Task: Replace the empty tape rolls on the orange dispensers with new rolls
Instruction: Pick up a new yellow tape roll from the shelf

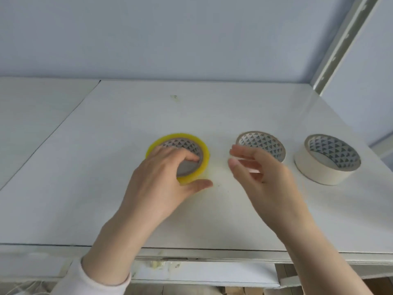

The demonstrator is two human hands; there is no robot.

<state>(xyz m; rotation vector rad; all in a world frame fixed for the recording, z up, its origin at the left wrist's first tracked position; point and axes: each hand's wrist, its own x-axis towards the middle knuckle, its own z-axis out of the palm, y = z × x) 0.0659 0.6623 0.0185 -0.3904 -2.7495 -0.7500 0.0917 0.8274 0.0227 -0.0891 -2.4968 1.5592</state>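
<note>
The yellow tape roll (204, 155) lies flat on the white surface (102, 167). The left hand (161, 179) holds it, with its fingers curled into the hole and its thumb on the outside, at the near side. To the right of the yellow roll sits a thin pale roll (262, 139). The right hand (261, 177) is loose and holds nothing, partly hiding that thin roll. Farther right of the yellow roll lies a thick white roll (323, 174).

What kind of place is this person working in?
Likely a plain workroom or packing corner: a scuffed white table against a bare wall, a yellow tape roll held by the left hand, a white tape roll nearby.
</note>
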